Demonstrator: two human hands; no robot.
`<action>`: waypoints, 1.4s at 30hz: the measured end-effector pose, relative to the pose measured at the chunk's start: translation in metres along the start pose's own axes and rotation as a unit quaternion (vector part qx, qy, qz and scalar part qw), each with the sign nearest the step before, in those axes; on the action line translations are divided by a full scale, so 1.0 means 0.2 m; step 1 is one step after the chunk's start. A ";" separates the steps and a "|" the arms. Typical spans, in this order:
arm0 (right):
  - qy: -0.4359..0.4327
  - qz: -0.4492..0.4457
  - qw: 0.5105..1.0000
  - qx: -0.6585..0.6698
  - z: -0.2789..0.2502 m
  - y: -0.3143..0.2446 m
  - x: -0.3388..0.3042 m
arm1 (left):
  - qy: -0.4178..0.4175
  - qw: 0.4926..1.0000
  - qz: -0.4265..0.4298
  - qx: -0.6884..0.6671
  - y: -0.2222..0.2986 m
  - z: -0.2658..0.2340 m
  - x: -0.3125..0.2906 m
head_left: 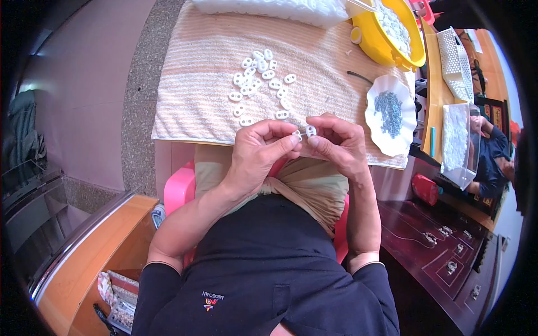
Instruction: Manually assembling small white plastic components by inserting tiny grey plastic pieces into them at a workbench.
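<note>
Near the front edge of the towel-covered table, both my hands meet with fingertips pinched. My left hand [260,148] grips a small white plastic piece [297,135] between thumb and forefinger. Opposite it, my right hand [342,143] holds an oval white plastic piece with two holes [311,131]. The two pieces are very close together; whether they touch is too small to tell. Just beyond my hands lies a loose cluster of similar two-holed oval pieces [268,74]. Right of my right hand stands a white wavy-rimmed dish [406,115] with small grey metal parts, seemingly screws [389,112].
A yellow basin [372,42] of white pieces sits at the far right of the striped towel [196,73]. A clear bag of white pieces [274,8] lies along the back. To the right are a white perforated basket [453,53], a clear bin [459,148] and another person [490,162].
</note>
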State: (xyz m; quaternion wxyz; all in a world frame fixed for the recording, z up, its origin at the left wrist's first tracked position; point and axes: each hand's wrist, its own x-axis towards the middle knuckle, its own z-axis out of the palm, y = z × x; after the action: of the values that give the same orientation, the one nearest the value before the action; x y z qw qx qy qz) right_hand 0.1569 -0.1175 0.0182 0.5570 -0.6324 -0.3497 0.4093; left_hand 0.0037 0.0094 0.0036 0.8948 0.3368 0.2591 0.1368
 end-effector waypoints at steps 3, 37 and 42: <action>-0.005 -0.004 1.000 -0.006 0.00 0.00 0.00 | -0.002 1.000 0.001 0.000 0.00 0.00 0.00; -0.009 0.028 0.999 0.040 0.04 -0.01 0.00 | -0.021 1.000 0.007 0.005 -0.02 -0.02 0.00; -0.014 0.025 0.999 0.039 0.04 0.00 0.00 | -0.018 1.000 0.003 -0.020 -0.02 -0.01 0.00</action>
State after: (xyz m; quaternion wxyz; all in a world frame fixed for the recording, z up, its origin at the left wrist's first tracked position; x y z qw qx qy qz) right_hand 0.1500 -0.1144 0.0174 0.5657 -0.6129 -0.3258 0.4452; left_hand 0.0031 0.0077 -0.0002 0.9056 0.3221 0.2388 0.1384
